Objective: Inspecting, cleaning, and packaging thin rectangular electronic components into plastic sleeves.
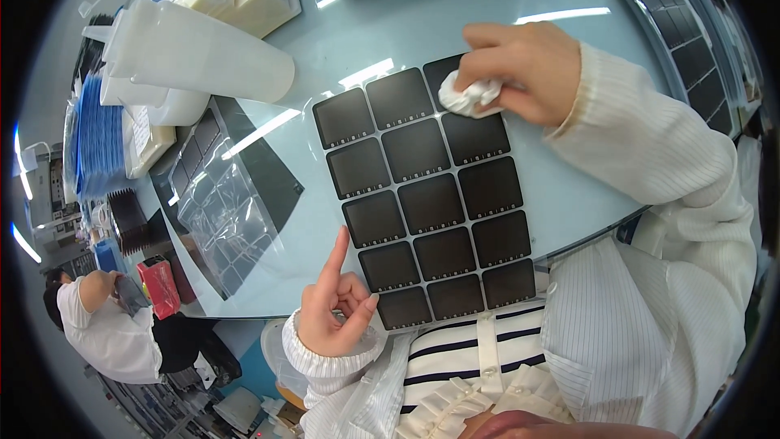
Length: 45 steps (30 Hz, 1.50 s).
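Note:
A flat sheet (431, 202) with dark rectangular panels in a three-column grid, pale gaps between them, lies in front of me. Its near end reaches past the table edge toward my striped top. My right hand (520, 69) is closed round a crumpled white wipe (471, 97) and presses it onto the sheet's far right panels, partly covering them. At the sheet's near left edge is my left hand (335, 305). Its index finger is stretched out and its thumb spread, both tips against that edge; the other fingers are curled.
Left on the glass-topped table (329, 45) are a white plastic jug (203, 49) and a dark sheet with clear film (231, 228). Blue folders (101, 138) stand beyond. More panelled sheets (678, 41) lie at the far right. A seated person (114, 329) works at left.

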Motion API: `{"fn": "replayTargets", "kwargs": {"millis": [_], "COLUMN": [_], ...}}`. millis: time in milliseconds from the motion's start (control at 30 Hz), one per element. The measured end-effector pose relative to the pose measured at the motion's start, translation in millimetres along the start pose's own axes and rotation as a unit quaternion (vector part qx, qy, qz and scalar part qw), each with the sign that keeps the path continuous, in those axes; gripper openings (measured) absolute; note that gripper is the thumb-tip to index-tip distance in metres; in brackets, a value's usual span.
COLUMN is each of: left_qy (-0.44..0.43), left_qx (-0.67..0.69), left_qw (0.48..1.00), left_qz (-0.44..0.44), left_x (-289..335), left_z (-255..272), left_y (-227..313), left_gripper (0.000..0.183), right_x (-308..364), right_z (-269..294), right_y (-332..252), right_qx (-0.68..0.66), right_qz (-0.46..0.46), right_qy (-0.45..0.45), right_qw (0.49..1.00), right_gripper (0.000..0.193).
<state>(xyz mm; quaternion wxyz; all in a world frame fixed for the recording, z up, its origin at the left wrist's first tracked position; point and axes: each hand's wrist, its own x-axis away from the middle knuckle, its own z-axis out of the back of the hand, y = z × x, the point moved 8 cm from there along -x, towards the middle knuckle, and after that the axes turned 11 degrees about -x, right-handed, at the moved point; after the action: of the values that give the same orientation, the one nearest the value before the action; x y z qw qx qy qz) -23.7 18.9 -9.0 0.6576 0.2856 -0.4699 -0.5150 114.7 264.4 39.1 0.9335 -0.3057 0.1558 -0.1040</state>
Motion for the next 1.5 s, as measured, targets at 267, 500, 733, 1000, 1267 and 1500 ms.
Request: {"fn": "replayTargets", "kwargs": {"millis": [267, 500, 733, 1000, 1267, 1500], "left_qy": [0.023, 0.052, 0.016, 0.008, 0.029, 0.007], "left_qx": [0.012, 0.0, 0.001, 0.0, -0.001, 0.011], "left_qw": [0.999, 0.998, 0.999, 1.0, 1.0, 1.0], "left_qz": [0.024, 0.028, 0.033, 0.016, 0.01, -0.003], "left_x": [2.3, 3.8, -0.8, -3.5, -2.8, -4.6], "left_z": [-1.4, 3.7, 1.7, -0.6, 2.4, 0.9], "left_y": [4.2, 1.9, 4.8, 4.0, 2.5, 5.5], "left_gripper": [0.079, 0.081, 0.081, 0.079, 0.08, 0.077], "right_x": [-41.5, -52.4, -23.4, -102.1, -54.6, -20.6], "right_z": [-29.3, -32.9, 0.5, -54.6, -23.6, -2.7], "right_y": [-14.8, -9.3, 23.7, -10.3, 11.0, 21.7], "right_qx": [0.01, -0.04, -0.056, -0.035, -0.097, -0.109], "right_qz": [0.039, 0.037, -0.047, -0.022, 0.022, -0.071], "right_qy": [0.016, 0.027, 0.002, -0.002, -0.013, -0.009], "right_qw": [0.999, 0.998, 0.997, 0.999, 0.995, 0.991], "right_gripper": [0.016, 0.019, 0.025, 0.022, 0.028, 0.027]}}
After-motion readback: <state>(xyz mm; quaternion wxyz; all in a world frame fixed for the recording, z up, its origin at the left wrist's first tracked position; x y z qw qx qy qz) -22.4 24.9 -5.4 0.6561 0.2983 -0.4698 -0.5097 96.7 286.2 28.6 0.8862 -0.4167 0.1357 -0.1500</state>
